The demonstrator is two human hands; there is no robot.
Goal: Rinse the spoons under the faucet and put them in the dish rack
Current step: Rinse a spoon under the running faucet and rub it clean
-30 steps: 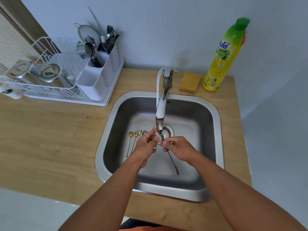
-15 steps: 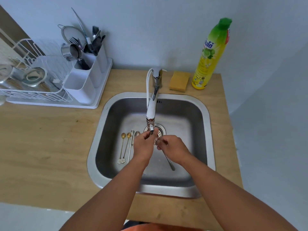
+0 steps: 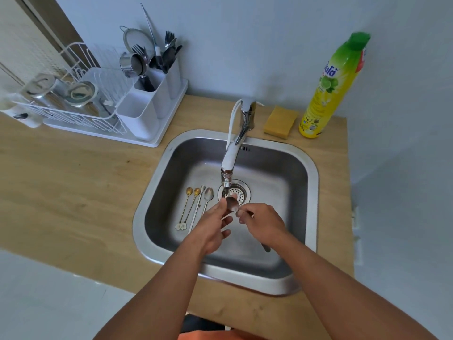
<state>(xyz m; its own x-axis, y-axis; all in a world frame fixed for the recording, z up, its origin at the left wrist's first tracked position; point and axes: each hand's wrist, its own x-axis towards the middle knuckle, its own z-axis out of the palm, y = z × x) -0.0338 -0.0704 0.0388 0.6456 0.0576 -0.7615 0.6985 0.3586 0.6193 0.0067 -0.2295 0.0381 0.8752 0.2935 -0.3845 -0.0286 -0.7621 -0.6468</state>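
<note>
Counter [image 3: 73, 192]: wooden, with the sink set into it.
Sink [image 3: 311, 192]: steel; four spoons [image 3: 196, 207] lie side by side on its floor, left of the drain.
Dish rack [image 3: 81, 111]: white, at the back left, well apart from the hands.
Faucet [image 3: 231, 153]: spout ends just above the held spoon.
Right hand [image 3: 264, 224]: pinches the spoon's handle.
Left hand [image 3: 210, 229]: fingers nearly straight, fingertips against the bowl.
Held spoon [image 3: 232, 204]: bowl under the spout, over the drain.

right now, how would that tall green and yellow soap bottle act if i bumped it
The soap bottle stands tall and narrow on the counter near its right edge, so it would probably tip rather than slide. It looks like plastic, so likely not fragile.
</note>
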